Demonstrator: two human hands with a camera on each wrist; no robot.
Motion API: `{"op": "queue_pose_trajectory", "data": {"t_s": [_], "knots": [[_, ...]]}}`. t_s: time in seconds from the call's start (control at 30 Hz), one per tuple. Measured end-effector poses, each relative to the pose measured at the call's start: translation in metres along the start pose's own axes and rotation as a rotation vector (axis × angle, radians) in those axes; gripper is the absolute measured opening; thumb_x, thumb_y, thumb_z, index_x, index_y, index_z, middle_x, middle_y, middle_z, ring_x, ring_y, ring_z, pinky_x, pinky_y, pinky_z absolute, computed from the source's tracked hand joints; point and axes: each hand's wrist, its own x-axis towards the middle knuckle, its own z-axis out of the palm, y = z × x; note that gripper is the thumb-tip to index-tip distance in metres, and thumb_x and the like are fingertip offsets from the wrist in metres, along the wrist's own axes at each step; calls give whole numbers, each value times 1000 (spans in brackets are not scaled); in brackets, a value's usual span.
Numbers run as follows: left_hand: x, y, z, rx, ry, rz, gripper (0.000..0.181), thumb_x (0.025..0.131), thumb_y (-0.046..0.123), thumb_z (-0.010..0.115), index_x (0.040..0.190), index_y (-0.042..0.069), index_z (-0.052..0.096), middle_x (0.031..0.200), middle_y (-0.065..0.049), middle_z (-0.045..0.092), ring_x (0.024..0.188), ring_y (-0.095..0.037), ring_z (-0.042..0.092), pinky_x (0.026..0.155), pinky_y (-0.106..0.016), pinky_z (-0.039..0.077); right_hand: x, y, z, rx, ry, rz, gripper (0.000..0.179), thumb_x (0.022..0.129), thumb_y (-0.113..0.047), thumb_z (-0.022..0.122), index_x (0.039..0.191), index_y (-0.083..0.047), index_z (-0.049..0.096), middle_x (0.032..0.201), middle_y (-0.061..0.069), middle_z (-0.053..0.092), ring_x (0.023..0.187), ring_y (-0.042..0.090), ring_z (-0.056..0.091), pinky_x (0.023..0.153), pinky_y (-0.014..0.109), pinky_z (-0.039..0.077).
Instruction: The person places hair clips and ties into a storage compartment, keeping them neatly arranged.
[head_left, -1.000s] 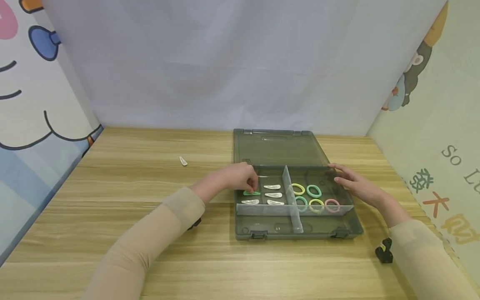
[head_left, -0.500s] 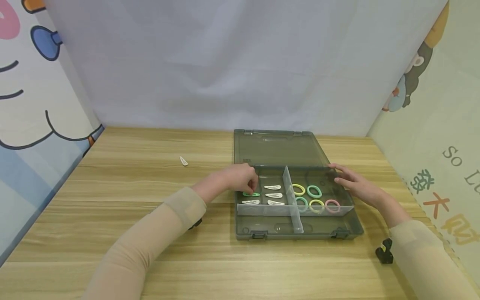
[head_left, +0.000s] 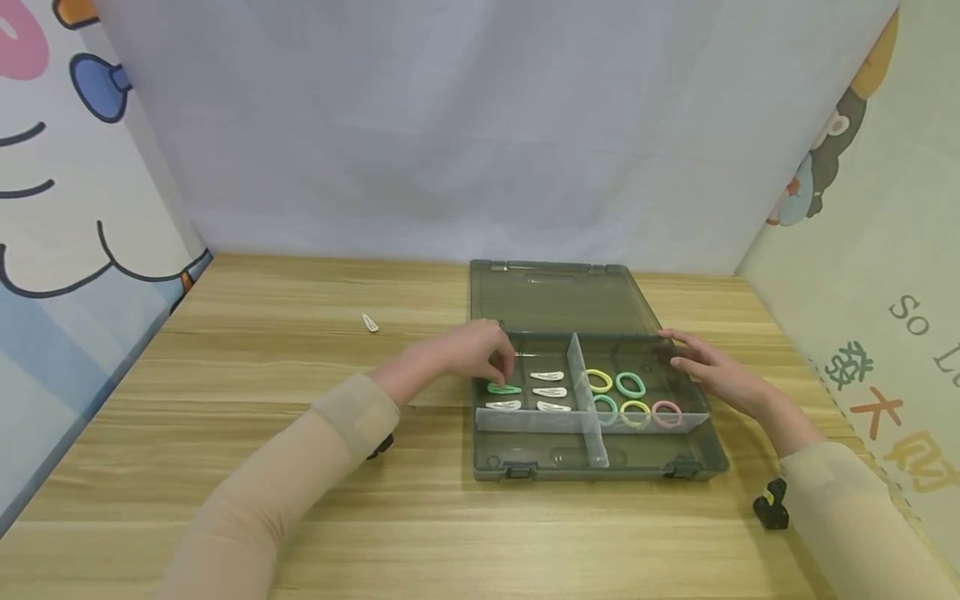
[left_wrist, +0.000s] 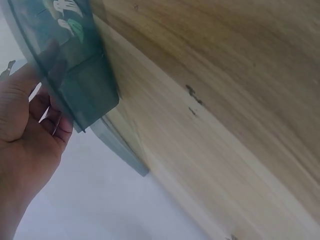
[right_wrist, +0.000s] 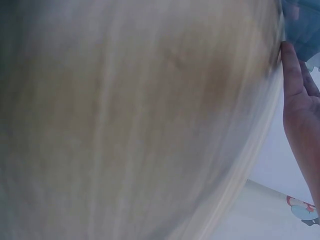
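In the head view, a grey translucent divided box (head_left: 600,479) lies with its lid (head_left: 558,296) folded back. My left hand (head_left: 478,348) reaches over its left side, fingers loosely bent just above a green snap hair clip (head_left: 504,388). The left wrist view shows that green clip (left_wrist: 76,30) lying inside, a little apart from the fingers. Several white snap hair clips (head_left: 549,392) share this compartment. At the box's right wall, my right hand (head_left: 712,371) rests with extended fingers. Near it, several yellow, green and pink hair ties (head_left: 630,384) lie in the right compartment.
One white hair clip (head_left: 371,322) lies on the wooden table (head_left: 247,375), left of the box. Clear dividers (head_left: 588,400) separate the compartments. A pale curtain (head_left: 465,133) hangs behind the table, and printed cloths (head_left: 862,275) flank it. Dark wrist devices (head_left: 771,504) sit under the forearms.
My left fingers have come up slightly off the green hair clip, leaving it in the compartment. The right hand stays at the box wall. The head view has shifted slightly.
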Motion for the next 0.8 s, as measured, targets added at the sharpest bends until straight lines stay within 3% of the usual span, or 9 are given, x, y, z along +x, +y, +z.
{"op": "queue_pose_trajectory", "data": {"t_s": [0.13, 0.3, 0.5, 0.8], "knots": [[-4, -2, -5, 54, 42, 28, 11, 77, 22, 78, 85, 16, 72, 83, 10, 68, 83, -6, 59, 102, -33, 35, 0, 0, 0, -1, 1, 0, 58, 102, -33, 40, 151, -17, 15, 155, 25, 2, 137, 53, 7, 96, 76, 13], [-12, -1, -13, 47, 90, 33, 14, 76, 21, 79, 87, 15, 72, 85, 9, 67, 88, -11, 54, 93, -32, 40, 1, 1, -1, -6, 3, -1, 58, 102, -33, 40, 151, -18, 15, 155, 25, 3, 137, 53, 7, 95, 76, 13], [-25, 0, -25, 15, 113, 9, 15, 76, 17, 78, 89, 12, 72, 87, 7, 67, 93, -17, 55, 90, -33, 42, 2, 2, -1, 6, 1, -6, 57, 102, -32, 40, 151, -17, 16, 155, 24, 4, 137, 53, 6, 96, 76, 13], [-46, -15, -40, -4, 138, 57, 14, 78, 18, 77, 90, 12, 71, 89, 4, 67, 90, -18, 54, 86, -34, 42, 2, 3, -2, 3, -2, 8, 57, 102, -33, 40, 150, -18, 15, 155, 24, 3, 137, 53, 6, 96, 76, 13]]}}
